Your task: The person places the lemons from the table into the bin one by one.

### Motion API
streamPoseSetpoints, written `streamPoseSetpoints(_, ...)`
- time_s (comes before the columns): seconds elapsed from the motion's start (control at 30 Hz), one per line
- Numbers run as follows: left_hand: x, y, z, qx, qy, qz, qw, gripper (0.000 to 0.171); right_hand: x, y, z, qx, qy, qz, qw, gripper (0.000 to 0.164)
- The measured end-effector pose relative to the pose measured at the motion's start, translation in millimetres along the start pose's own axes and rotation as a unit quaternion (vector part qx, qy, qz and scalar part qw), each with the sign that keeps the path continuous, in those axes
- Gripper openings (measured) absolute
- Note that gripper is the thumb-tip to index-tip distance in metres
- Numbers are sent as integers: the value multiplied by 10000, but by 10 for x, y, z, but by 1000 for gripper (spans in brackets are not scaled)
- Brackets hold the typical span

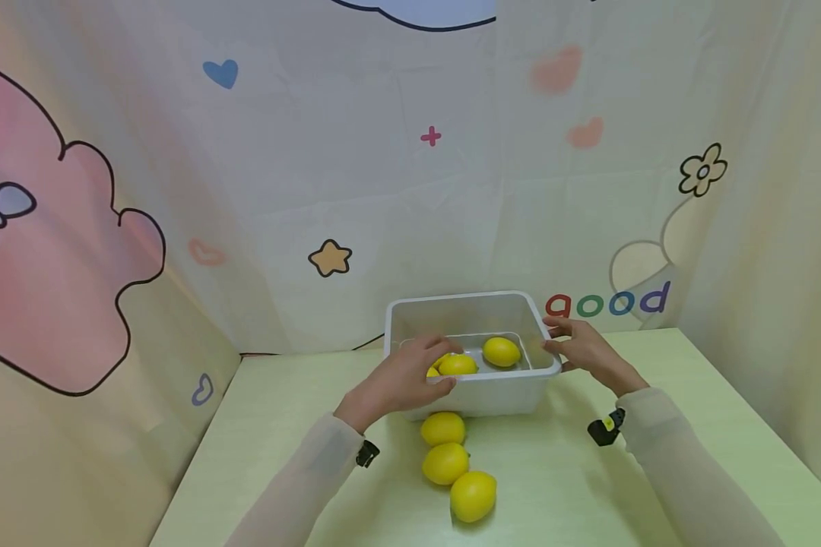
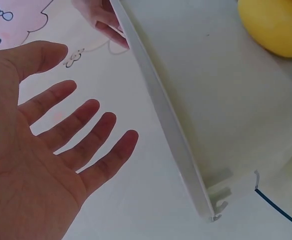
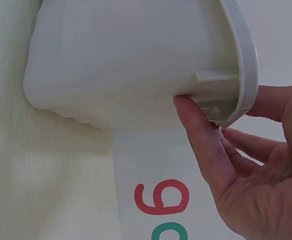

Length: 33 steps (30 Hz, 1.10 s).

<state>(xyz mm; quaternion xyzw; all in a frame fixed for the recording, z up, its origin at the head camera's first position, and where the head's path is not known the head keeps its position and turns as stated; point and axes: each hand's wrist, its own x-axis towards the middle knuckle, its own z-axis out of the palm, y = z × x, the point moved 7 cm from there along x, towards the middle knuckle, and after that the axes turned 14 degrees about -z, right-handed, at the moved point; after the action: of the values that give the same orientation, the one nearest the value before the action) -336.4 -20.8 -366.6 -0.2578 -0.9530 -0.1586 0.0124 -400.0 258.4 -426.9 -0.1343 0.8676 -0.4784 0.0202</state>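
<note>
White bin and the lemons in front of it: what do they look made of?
White bin: probably molded plastic, satin finish, judging by smooth walls and tabs under the rim.
Lemons: real fruit or plastic, unclear; smooth, yellow surfaces.

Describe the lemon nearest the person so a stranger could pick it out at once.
On the pale table stands a white box. In front of it, three lemons form a crooked row. Pick the end lemon: of these three, it lies farthest from the box and farthest right in the head view.
</note>
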Motion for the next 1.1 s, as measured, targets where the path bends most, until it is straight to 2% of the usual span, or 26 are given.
streamPoseSetpoints(0.17,-138,57,57,25,47,262,9996,47,-3,5,-3,3,-6,-1,10000,66)
streamPoseSetpoints(0.33,-258,81,143,-14,61,331,9994,45,-6,17,-4,-19,-24,-5,10000,67)
streamPoseSetpoints(0.47,-347,115,251,45,14,467,9989,44,-3,28,-1,-26,-39,-9,10000,66)
streamPoseSetpoints(0.77,-528,250,515,424,82,1026,9938,43,-9,23,3,-37,-55,7,10000,65)
streamPoseSetpoints(1.1,-633,300,825,392,-556,756,9948,43,-21,-5,6,8,-59,-17,10000,65)
